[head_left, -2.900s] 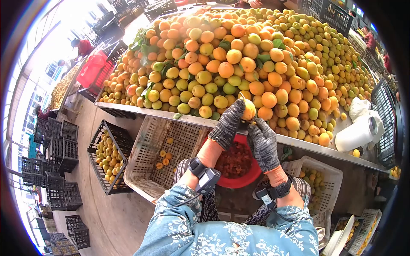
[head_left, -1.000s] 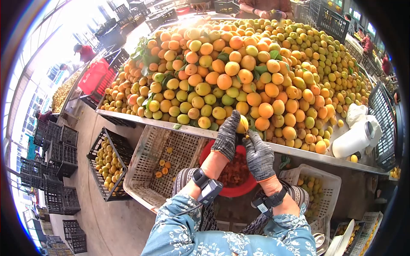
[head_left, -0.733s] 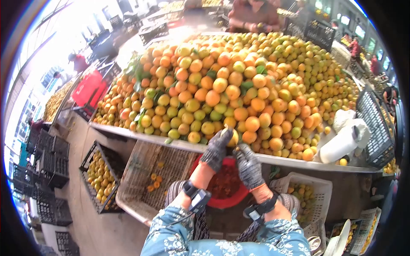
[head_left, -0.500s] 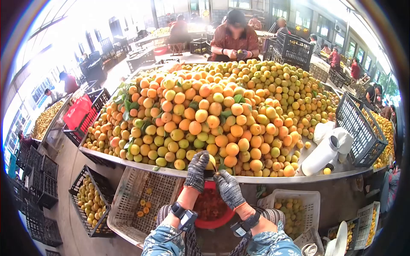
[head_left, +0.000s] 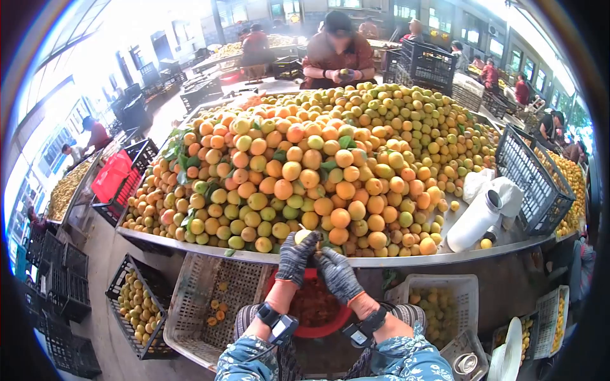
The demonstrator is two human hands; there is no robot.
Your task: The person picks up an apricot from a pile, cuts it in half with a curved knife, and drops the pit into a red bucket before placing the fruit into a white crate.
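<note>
Sleeves of blue floral cloth (head_left: 254, 362), cut off by the bottom edge, lead up to my two hands in dark grey knitted gloves. My left hand (head_left: 296, 257) is closed around a pale yellow apricot (head_left: 304, 236); only its top shows above the fingers. My right hand (head_left: 338, 274) is curled just beside it, fingertips at the fruit. I cannot tell whether it grips anything, because the glove hides the palm. Both hands are at the rim of the curved steel table (head_left: 406, 260).

Under my wrists, a round red plastic bowl (head_left: 305, 317) holds a dark reddish mass, partly covered by my arms and too small to make out. On the floor to the left are a white slotted plastic basket (head_left: 197, 298) with a few orange pieces and a black plastic crate (head_left: 136, 298) of yellow fruit. To the right is a second white basket (head_left: 445, 301) with fruit.

Compared with about three seconds ago, my head has lifted. The hands sit lower in view, and the far side of the table and the hall now show.

The table carries a large heap of orange, yellow and green apricots (head_left: 318, 165) with scattered leaves, a white plastic jug (head_left: 473, 222) and a black mesh crate (head_left: 530, 178). Across the heap, a person in a reddish-brown top (head_left: 337, 54) handles fruit. Beyond is a bright hall with more workers and crates, blurred at the lens edge.
</note>
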